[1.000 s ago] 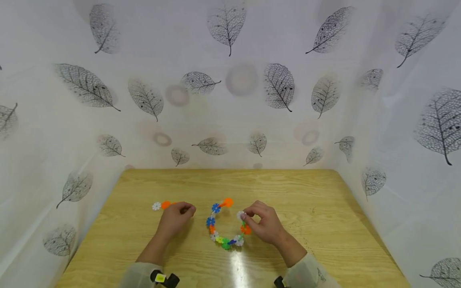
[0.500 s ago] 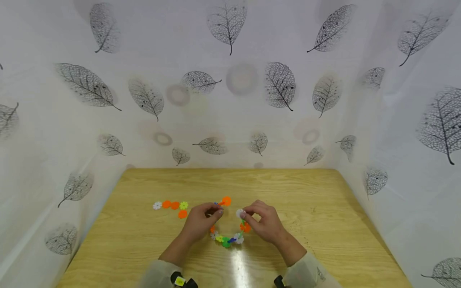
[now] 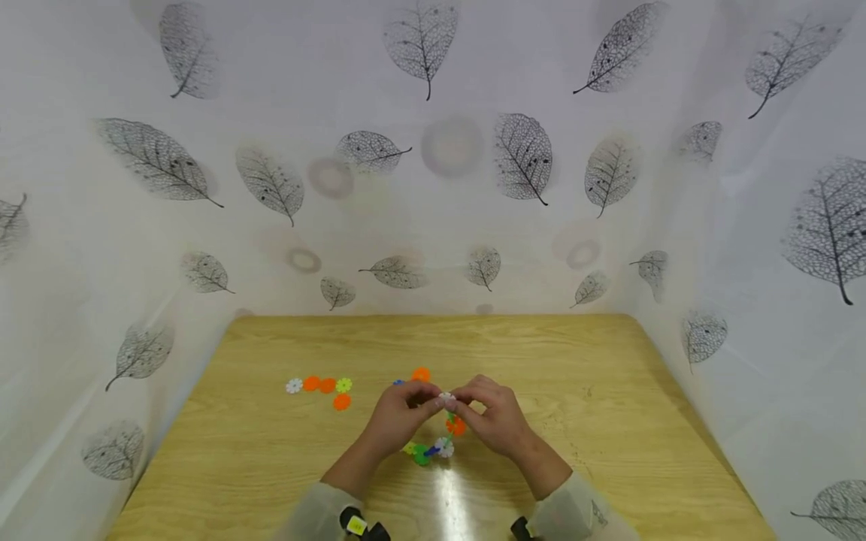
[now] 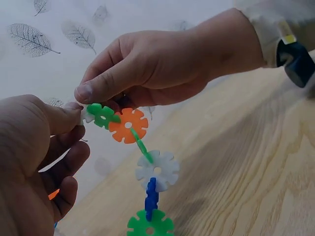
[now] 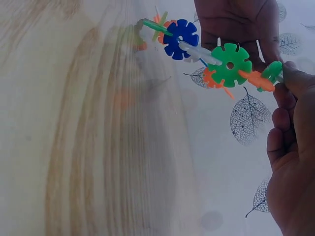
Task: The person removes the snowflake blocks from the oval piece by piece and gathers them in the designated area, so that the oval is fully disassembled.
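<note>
A white snowflake disc [image 3: 446, 398] is the end piece of a chain of interlocked plastic discs. My right hand [image 3: 492, 413] pinches it, and the fingertips of my left hand [image 3: 401, 413] meet it from the other side. In the left wrist view, a green disc [image 4: 102, 116], an orange disc [image 4: 128, 125], a larger white disc [image 4: 157, 170] and a blue disc [image 4: 152, 198] hang below the fingertips. The far end of the chain has an orange disc [image 3: 421, 374], behind my left hand. Part of the chain is hidden by that hand.
Several loose discs lie left of the hands: a white one [image 3: 294, 385], an orange one [image 3: 311, 383], a yellow one [image 3: 343, 385] and a lower orange one [image 3: 341, 402]. The wooden table [image 3: 575, 361] is bordered by a leaf-patterned sheet [image 3: 433, 210].
My left hand has moved right, from beside the loose discs across the chain to the white end disc. My right hand stays nearly in place, still pinching that disc.
</note>
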Demonstrator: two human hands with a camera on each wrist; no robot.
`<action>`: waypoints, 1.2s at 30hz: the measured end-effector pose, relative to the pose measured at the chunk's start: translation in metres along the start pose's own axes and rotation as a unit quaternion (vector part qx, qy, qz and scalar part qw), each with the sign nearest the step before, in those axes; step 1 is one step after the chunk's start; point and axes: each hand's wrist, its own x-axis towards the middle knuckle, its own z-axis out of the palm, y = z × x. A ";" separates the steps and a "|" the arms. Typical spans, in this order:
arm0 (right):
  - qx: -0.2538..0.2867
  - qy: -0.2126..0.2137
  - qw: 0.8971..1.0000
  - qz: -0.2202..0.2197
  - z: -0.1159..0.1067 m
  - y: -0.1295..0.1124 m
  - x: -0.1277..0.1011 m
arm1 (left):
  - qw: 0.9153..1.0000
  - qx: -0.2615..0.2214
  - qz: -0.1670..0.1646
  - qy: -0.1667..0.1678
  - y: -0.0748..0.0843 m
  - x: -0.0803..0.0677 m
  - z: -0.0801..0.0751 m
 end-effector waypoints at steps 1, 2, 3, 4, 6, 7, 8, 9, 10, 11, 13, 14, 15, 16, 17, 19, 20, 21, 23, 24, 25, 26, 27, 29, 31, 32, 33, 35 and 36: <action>-0.001 -0.001 1.000 0.002 0.000 0.000 0.000 | 1.000 -0.003 -0.003 0.001 0.000 0.000 0.000; -0.004 -0.001 1.000 0.006 0.000 0.000 -0.001 | 1.000 -0.009 -0.006 0.001 0.000 0.000 0.001; -0.006 -0.004 1.000 0.017 0.000 0.000 -0.002 | 1.000 -0.016 -0.009 0.003 0.001 0.000 0.001; -0.009 -0.009 1.000 0.027 0.000 0.000 -0.003 | 1.000 -0.022 -0.011 0.004 0.001 0.000 0.001; -0.015 -0.024 0.998 0.051 0.001 0.000 -0.007 | 0.999 -0.033 -0.016 0.010 0.002 0.000 0.001; -0.018 -0.034 0.997 0.064 0.001 0.000 -0.008 | 0.999 -0.040 -0.018 0.012 0.003 0.000 0.001; -0.016 -0.046 0.996 0.076 0.001 0.000 -0.009 | 0.999 -0.046 -0.020 0.016 0.004 0.000 0.000; -0.014 -0.058 0.994 0.088 0.001 0.000 -0.011 | 0.998 -0.053 -0.021 0.018 0.005 0.000 0.000; -0.010 -0.067 0.993 0.096 0.002 0.000 -0.012 | 0.998 -0.061 -0.023 0.020 0.005 0.000 0.000; -0.005 -0.073 0.992 0.103 0.002 -0.001 -0.012 | 0.997 -0.069 -0.024 0.021 0.006 0.000 0.000; 0.004 -0.076 0.991 0.109 0.003 -0.001 -0.014 | 0.996 -0.086 -0.027 0.021 0.007 0.000 -0.001; 0.008 -0.074 0.991 0.110 0.003 -0.001 -0.014 | 0.995 -0.092 -0.027 0.021 0.007 0.000 -0.001; 0.010 -0.069 0.992 0.108 0.004 -0.001 -0.014 | 0.995 -0.097 -0.028 0.021 0.007 -0.001 -0.001; 0.013 -0.064 0.992 0.106 0.004 -0.001 -0.014 | 0.994 -0.100 -0.028 0.022 0.008 -0.001 -0.001; 0.015 -0.058 0.993 0.102 0.005 -0.001 -0.014 | 0.994 -0.102 -0.028 0.022 0.008 -0.001 -0.001; 0.019 -0.049 0.994 0.095 0.006 0.000 -0.014 | 0.994 -0.102 -0.028 0.024 0.009 -0.002 -0.001; 0.021 -0.047 0.994 0.092 0.007 0.000 -0.014 | 0.994 -0.102 -0.026 0.026 0.009 -0.002 0.000; 0.023 -0.044 0.995 0.088 0.007 -0.001 -0.014 | 0.994 -0.101 -0.025 0.029 0.009 -0.003 0.000; 0.025 -0.040 0.996 0.080 0.007 -0.001 -0.014 | 0.994 -0.101 -0.022 0.035 0.009 -0.002 0.000; 0.023 -0.039 0.996 0.074 0.007 -0.001 -0.014 | 0.994 -0.099 -0.020 0.038 0.008 -0.003 0.001; 0.021 -0.039 0.997 0.069 0.007 -0.001 -0.013 | 0.994 -0.099 -0.017 0.042 0.008 -0.002 0.001; 0.018 -0.039 0.997 0.063 0.007 -0.001 -0.013 | 0.994 -0.100 -0.016 0.045 0.008 -0.003 0.002; 0.014 -0.039 0.997 0.058 0.007 -0.001 -0.013 | 0.994 -0.102 -0.015 0.048 0.008 -0.003 0.002; 0.008 -0.041 0.998 0.050 0.007 -0.002 -0.012 | 0.993 -0.103 -0.014 0.051 0.008 -0.003 0.002; 0.004 -0.043 0.998 0.051 0.006 -0.002 -0.012 | 0.993 -0.102 -0.013 0.051 0.007 -0.003 0.002; 0.002 -0.043 0.998 0.048 0.006 -0.003 -0.012 | 0.994 -0.100 -0.014 0.050 0.007 -0.003 0.002; 0.001 -0.044 0.998 0.049 0.006 -0.003 -0.012 | 0.994 -0.098 -0.015 0.050 0.007 -0.003 0.002; -0.003 -0.042 0.998 0.049 0.007 -0.003 -0.011 | 0.994 -0.095 -0.016 0.049 0.006 -0.003 0.001; -0.004 -0.041 0.998 0.051 0.007 -0.003 -0.011 | 0.994 -0.096 -0.015 0.048 0.006 -0.003 0.001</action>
